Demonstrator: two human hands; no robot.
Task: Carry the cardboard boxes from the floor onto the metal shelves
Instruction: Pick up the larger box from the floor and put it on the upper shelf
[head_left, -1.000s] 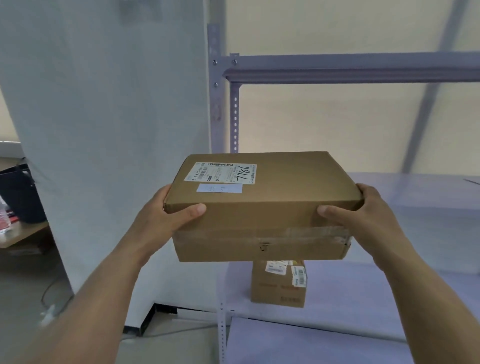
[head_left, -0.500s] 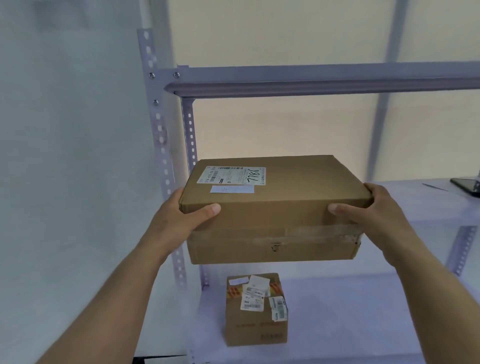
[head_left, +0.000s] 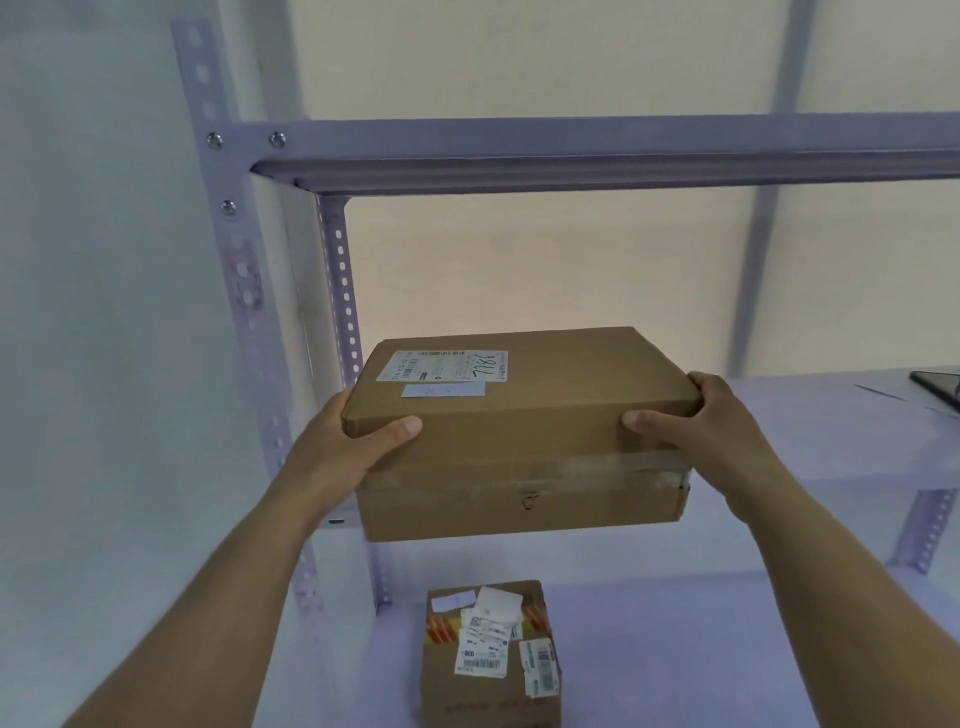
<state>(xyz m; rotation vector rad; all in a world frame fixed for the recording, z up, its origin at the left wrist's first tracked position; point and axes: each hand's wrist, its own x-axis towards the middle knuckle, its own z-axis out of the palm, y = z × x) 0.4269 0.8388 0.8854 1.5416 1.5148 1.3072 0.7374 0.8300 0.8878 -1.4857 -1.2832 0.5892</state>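
carrying step: my left hand and right hand clamp ends of cardboard box, held in air before middle shelf. next: push it far, lower, let go.

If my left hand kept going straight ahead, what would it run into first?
Probably the perforated rear upright of the rack, just beyond the left hand gripping the cardboard box; depth is hard to judge.

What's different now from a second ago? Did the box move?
The view swung left and up, so the metal shelves show more. The big box sits slightly higher in view. Both the left hand and right hand still grip it. The small box stays shelved.
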